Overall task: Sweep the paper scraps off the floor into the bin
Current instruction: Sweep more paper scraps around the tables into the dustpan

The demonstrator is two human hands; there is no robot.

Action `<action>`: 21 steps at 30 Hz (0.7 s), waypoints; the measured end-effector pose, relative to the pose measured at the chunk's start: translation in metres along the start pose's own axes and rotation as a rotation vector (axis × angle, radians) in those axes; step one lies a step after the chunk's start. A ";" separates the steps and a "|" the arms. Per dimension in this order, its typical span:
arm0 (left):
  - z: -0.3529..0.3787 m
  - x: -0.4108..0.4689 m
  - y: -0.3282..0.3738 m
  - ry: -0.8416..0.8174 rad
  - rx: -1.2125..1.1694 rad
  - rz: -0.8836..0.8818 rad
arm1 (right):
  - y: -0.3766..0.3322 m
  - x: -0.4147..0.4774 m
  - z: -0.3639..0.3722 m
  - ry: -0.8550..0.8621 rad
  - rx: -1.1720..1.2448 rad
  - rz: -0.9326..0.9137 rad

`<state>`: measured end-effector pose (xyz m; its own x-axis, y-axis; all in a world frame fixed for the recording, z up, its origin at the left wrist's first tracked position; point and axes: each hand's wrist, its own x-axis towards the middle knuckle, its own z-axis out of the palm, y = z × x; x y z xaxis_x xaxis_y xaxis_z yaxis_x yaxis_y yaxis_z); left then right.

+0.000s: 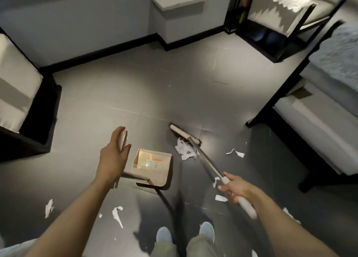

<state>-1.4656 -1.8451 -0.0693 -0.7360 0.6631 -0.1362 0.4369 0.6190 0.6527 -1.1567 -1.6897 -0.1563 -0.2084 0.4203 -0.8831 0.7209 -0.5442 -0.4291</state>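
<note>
Hands both gripping: left hand [113, 158] curling round the cream handle top of the dustpan [153, 165], right hand [235, 188] wrapping the white grip of the broom [185, 133]. Floor [135, 94] looking like smooth, glossy grey tile, so paper should be sliding easily. Broom bristles sitting just behind the crumpled scrap pile [186, 150]. Best dragging low and short toward the boxy plastic dustpan, lip flat. Thin torn strays [117, 214] lying scattered around. Bin not in view.
</note>
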 end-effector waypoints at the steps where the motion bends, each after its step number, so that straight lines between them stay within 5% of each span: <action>1: 0.002 -0.008 -0.001 -0.006 0.002 -0.006 | 0.004 -0.002 -0.002 0.017 0.000 -0.015; 10: 0.030 -0.093 0.006 0.087 0.005 -0.077 | -0.012 0.030 -0.046 -0.035 -0.011 -0.040; 21: 0.061 -0.186 0.018 0.172 0.031 -0.220 | 0.013 0.053 -0.059 -0.162 -0.347 0.050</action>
<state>-1.2896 -1.9321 -0.0774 -0.8906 0.4321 -0.1419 0.2708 0.7545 0.5978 -1.1192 -1.6315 -0.1970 -0.2493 0.2641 -0.9317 0.9079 -0.2710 -0.3198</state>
